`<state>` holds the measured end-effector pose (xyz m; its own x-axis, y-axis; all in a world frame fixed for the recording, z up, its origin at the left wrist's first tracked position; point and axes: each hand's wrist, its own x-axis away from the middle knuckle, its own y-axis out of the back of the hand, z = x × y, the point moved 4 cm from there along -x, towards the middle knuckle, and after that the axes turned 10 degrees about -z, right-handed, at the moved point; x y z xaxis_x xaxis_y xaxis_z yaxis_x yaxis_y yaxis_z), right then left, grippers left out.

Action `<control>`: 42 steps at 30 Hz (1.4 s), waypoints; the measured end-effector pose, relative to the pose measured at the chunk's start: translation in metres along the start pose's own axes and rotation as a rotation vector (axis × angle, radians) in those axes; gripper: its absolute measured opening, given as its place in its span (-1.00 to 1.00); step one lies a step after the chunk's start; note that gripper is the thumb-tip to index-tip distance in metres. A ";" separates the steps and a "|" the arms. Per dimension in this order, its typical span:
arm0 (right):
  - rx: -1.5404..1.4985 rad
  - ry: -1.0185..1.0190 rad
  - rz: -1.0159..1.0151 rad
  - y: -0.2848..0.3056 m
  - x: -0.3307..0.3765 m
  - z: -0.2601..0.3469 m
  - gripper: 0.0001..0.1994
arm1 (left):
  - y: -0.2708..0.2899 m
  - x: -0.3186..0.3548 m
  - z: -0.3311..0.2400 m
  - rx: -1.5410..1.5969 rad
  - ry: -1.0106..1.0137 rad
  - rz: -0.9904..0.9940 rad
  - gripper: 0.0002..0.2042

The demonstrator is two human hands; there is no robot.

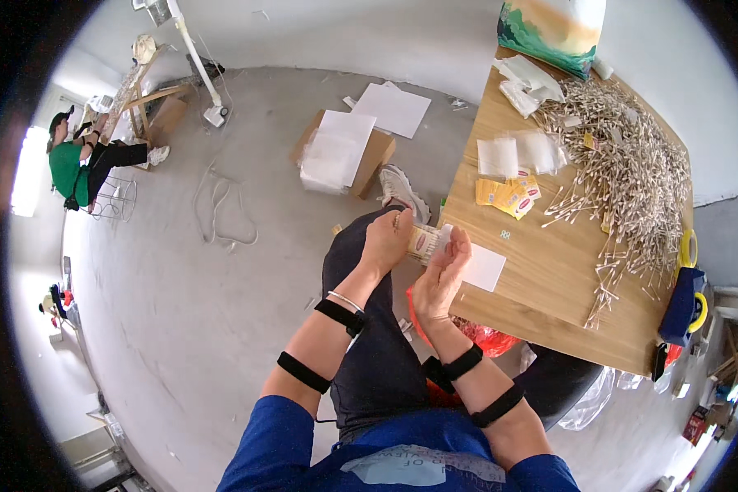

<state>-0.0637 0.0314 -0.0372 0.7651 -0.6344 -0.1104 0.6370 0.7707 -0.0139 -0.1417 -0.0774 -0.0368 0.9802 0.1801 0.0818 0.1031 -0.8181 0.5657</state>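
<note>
Cotton swabs (421,243) in a small packet are gripped by the left hand (387,239); the right hand (441,277), fingers straight, flanks their other end beside the desk (541,283).

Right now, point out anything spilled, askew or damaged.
The swabs look spilled: a tangled heap on the table, pointing every way, with strays toward the near edge. Yellow cards overlap at uneven angles, and white sheets sit askew on the box. No damage is evident.
</note>
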 end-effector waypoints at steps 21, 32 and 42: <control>0.002 0.060 0.012 -0.016 0.002 -0.001 -0.37 | 0.003 -0.007 0.009 -0.006 -0.064 -0.018 -0.59; -0.136 0.094 0.125 -0.033 0.007 0.005 -0.34 | 0.018 -0.012 0.008 -0.012 -0.058 -0.068 -0.58; 0.030 0.148 -0.047 -0.023 -0.012 0.049 -0.43 | 0.070 0.029 -0.043 0.116 -0.171 -0.382 -0.61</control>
<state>-0.0829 0.0188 0.0137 0.7133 -0.6526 -0.2556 0.6764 0.7365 0.0070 -0.1128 -0.1063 0.0404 0.8811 0.3964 -0.2582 0.4722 -0.7684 0.4320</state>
